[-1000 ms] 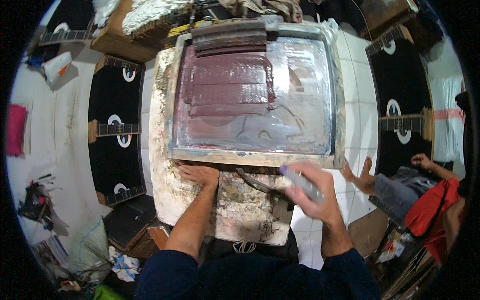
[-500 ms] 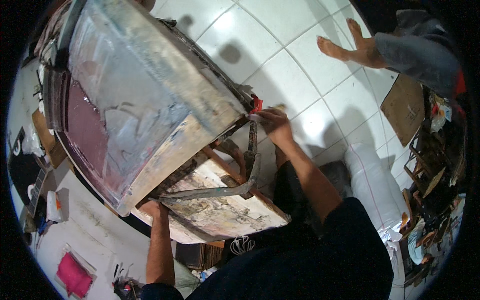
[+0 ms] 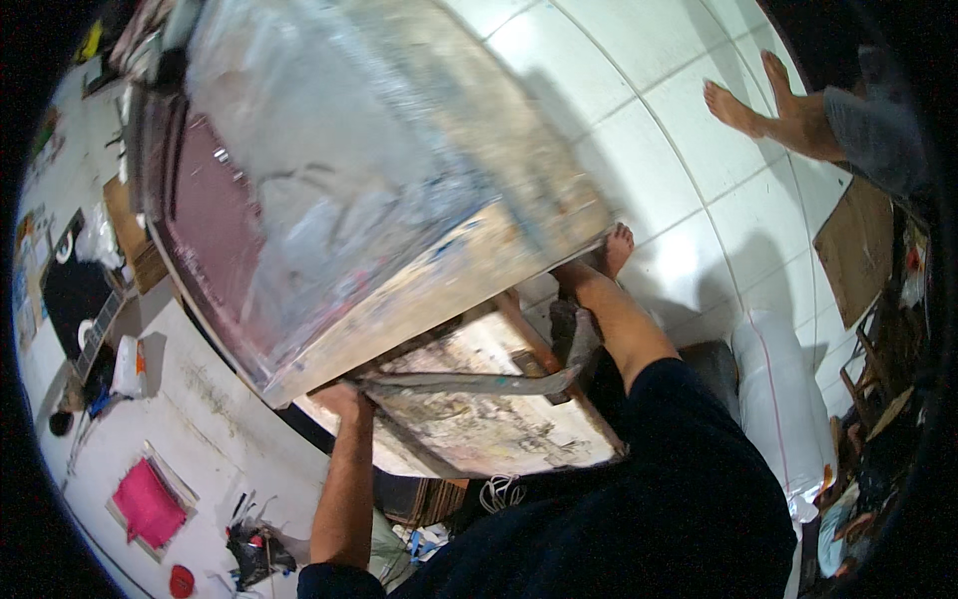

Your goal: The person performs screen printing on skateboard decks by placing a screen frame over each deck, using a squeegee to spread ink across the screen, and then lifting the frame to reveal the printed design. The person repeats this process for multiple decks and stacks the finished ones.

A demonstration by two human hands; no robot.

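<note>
A large, flat framed screen with a grey, paint-smeared face, cream borders and a purple patch fills the upper left. At its near left corner my left hand is closed on the edge, with the fingers mostly hidden. My right forearm reaches under the right corner of the screen, which hides my right hand. Below the screen is a stained white board with a wooden edge. A dark, paint-caked bar crosses above that board.
A bare foot shows beyond the right corner. Another person's feet stand on the white tiles at upper right. A wrapped white bundle lies at right. Pink cloth and a black plastic bag lie at lower left.
The screen's right corner has come further right and now covers my right hand, a red item and part of the bar. My left hand stays at the near corner. The whole view has shifted.
</note>
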